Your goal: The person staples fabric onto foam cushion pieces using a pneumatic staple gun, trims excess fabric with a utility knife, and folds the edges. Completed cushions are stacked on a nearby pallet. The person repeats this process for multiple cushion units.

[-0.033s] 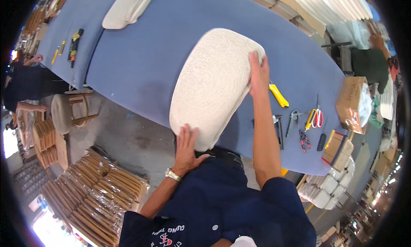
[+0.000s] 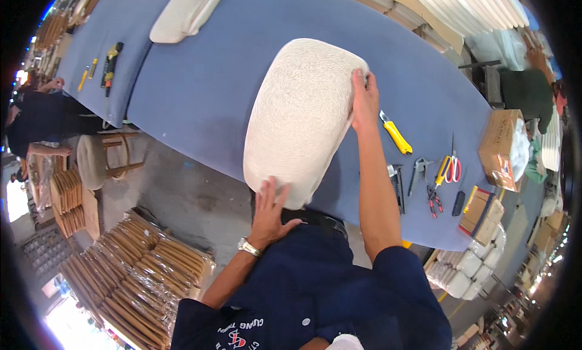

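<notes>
One blue-topped counter [image 2: 200, 107] carries a cream textured cushion [image 2: 303, 113], its near end overhanging the edge. Apparently to steady it, the left grip [image 2: 267, 219] lies spread on that end while the right grip [image 2: 365, 104] curls along its right side, whether pinching I cannot tell; printing marks a carton [image 2: 494, 144].

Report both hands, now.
Left hand: open, on the near end of the cream, rounded, textured-fabric cushion.
Right hand: against its right edge; grip cannot be told.
</notes>
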Motion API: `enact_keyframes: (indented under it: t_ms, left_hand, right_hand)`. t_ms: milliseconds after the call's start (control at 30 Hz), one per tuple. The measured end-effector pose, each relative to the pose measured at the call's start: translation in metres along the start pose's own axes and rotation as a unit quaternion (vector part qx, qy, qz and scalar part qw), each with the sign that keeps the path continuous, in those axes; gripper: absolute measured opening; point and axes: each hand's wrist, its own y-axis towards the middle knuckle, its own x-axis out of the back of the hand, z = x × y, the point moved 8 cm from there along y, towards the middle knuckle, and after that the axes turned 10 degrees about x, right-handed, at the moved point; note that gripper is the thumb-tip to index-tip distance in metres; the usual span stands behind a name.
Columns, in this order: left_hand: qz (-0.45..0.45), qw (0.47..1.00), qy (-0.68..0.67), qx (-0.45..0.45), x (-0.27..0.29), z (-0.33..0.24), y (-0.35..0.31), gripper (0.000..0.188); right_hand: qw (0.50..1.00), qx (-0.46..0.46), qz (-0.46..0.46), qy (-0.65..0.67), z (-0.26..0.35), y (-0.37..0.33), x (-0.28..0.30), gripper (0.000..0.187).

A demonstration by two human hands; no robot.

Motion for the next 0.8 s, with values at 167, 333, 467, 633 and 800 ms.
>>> enact_keyframes:
  t_ms: [167,333,467,633,800]
  left_hand:
    - [0.002,1.0,-0.004,0.017,-0.006,0.009,0.007,0.072]
    - [-0.157,0.986,-0.039,0.03,0.049,0.041,0.044,0.065]
    - [-0.166,0.986,-0.024,0.009,0.073,0.051,0.103,0.068]
    - [-0.179,0.984,0.002,-0.013,0.07,0.042,0.148,0.069]
    - [-0.194,0.981,0.011,-0.022,0.068,0.043,0.152,0.067]
  right_hand:
    - [0.963,0.088,0.033,-0.251,-0.046,-0.014,-0.016,0.06]
    - [0.877,0.238,0.134,-0.395,-0.009,-0.125,-0.082,0.059]
    - [0.819,0.218,0.219,-0.484,-0.028,-0.181,-0.116,0.065]
    - [0.764,0.199,0.17,-0.59,-0.037,-0.14,-0.124,0.071]
    - [0.76,0.175,0.121,-0.613,-0.039,-0.038,-0.134,0.072]
